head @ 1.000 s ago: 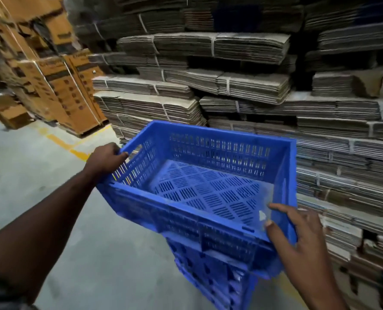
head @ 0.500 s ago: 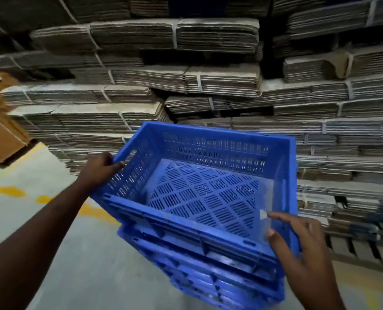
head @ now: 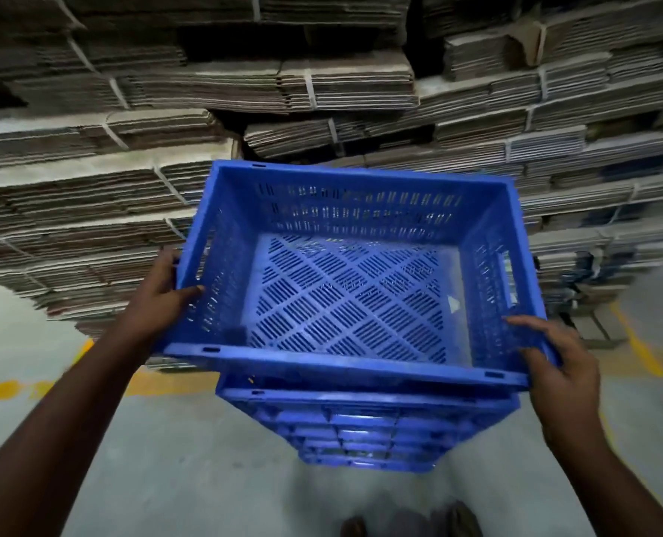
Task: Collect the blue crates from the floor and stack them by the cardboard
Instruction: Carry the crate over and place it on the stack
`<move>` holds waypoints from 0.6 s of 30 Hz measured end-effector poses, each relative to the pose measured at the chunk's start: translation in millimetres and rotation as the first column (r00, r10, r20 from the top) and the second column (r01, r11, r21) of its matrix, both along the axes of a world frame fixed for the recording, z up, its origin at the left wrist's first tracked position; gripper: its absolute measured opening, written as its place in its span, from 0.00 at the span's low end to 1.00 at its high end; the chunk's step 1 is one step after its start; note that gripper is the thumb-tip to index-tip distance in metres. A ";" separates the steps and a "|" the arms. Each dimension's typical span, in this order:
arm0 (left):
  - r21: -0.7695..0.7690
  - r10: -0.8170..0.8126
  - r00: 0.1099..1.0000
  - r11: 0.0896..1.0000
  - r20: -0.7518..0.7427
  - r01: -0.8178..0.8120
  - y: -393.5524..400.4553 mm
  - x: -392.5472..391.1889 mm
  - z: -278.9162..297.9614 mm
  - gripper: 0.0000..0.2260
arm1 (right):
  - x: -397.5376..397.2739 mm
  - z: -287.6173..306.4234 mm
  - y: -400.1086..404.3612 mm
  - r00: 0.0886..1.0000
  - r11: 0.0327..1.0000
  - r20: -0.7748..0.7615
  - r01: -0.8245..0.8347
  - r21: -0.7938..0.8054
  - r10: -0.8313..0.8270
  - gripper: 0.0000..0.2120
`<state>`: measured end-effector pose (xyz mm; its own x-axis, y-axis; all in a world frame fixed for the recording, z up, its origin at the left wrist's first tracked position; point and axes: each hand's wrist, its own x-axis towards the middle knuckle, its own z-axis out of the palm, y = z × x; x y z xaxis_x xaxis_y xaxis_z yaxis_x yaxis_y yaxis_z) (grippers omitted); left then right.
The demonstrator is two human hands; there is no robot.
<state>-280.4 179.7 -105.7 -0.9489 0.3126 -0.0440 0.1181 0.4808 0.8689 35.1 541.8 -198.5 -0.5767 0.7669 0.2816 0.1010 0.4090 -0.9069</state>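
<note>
I have squared the top crate (head: 345, 288) over the blue stack (head: 365, 432) beside the cardboard (head: 128, 211); left hand (head: 159, 292) and right hand (head: 554, 366) still curl round its rim, ready to set down.

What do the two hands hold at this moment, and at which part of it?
Both hold the top blue crate. The left hand grips its left wall, thumb inside; the right hand grips the near right corner of its rim.

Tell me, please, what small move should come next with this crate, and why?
Probably lower the top crate straight down to seat it: both the left hand and right hand grip its sides, and it sits over the crate stack by the cardboard.
</note>
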 end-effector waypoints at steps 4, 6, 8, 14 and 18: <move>0.025 0.020 1.000 0.999 0.005 -0.020 -6.2 -9.0 3.9 0.13 | -11.9 20.4 -0.7 0.998 0.998 -0.042 0.048 -0.030 -0.049 0.23; 0.054 0.034 0.999 0.998 0.031 -0.035 -9.5 -10.9 2.3 0.11 | -19.0 35.5 1.0 0.997 0.998 -0.071 0.042 -0.039 -0.044 0.21; 0.064 0.040 0.998 0.997 0.056 -0.043 -16.2 -13.4 -2.4 0.12 | -24.4 49.1 4.2 0.995 0.997 -0.094 0.022 -0.072 -0.029 0.19; 0.029 0.026 0.999 0.999 0.032 -0.027 -7.7 3.8 -0.4 0.14 | -8.3 45.3 11.2 0.995 0.991 -0.094 0.012 -0.130 -0.025 0.19; -0.034 0.009 1.000 0.999 -0.022 -0.009 -1.2 10.8 -5.1 0.19 | 0.8 36.2 14.3 0.997 0.996 -0.071 -0.004 -0.084 -0.002 0.19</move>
